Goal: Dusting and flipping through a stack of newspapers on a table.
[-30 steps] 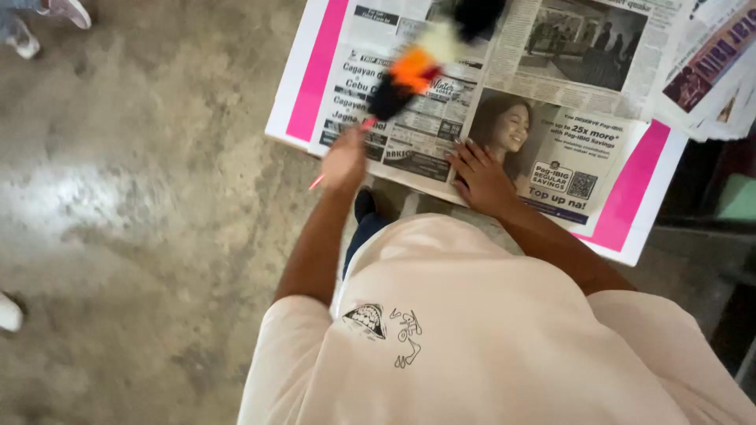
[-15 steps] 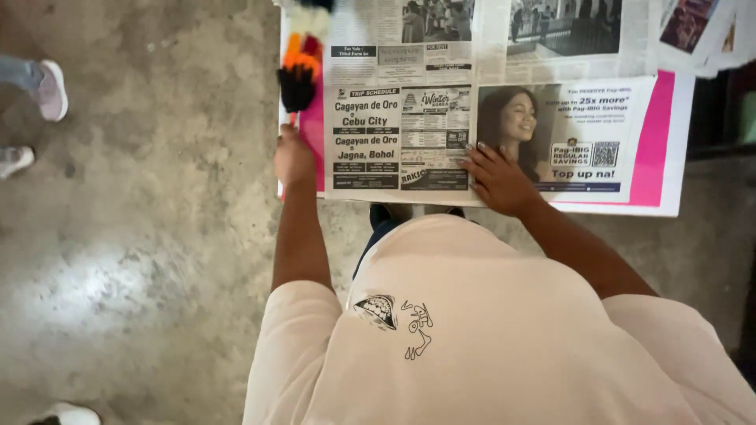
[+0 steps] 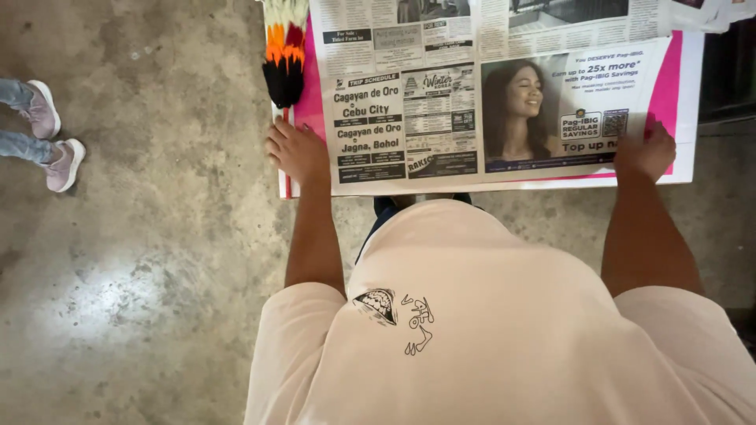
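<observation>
Left hand (image 3: 298, 151) rests at the near left corner of the worktop (image 3: 683, 177), fingers curled and closed around the thin red handle (image 3: 287, 187) of a feather duster (image 3: 283, 53). The handle runs along the left edge of the worktop; only a short red stretch shows below the hand. The duster's head lies beyond the hand toward the far left corner, banded black nearest the hand, then orange and red, then pale at the tip. It lies partly over the pink margin of the newspaper (image 3: 441, 102).

Right hand (image 3: 647, 149) lies palm down near the near right corner, fingers loosely bent, pressing on the lower right part of the newspaper. It holds nothing.

The newspaper is spread across the worktop between the two hands, its near edge almost flush with the near edge of the worktop. It shows printed columns, a photo advertisement and pink borders. More sheets (image 3: 713, 12) overlap at the far right corner.

The person wears a pale shirt (image 3: 488, 330) with a small dark drawing on the chest. Concrete floor (image 3: 142, 260) lies left of the worktop. Another person's feet in pinkish shoes (image 3: 51, 134) stand well apart at the far left.
</observation>
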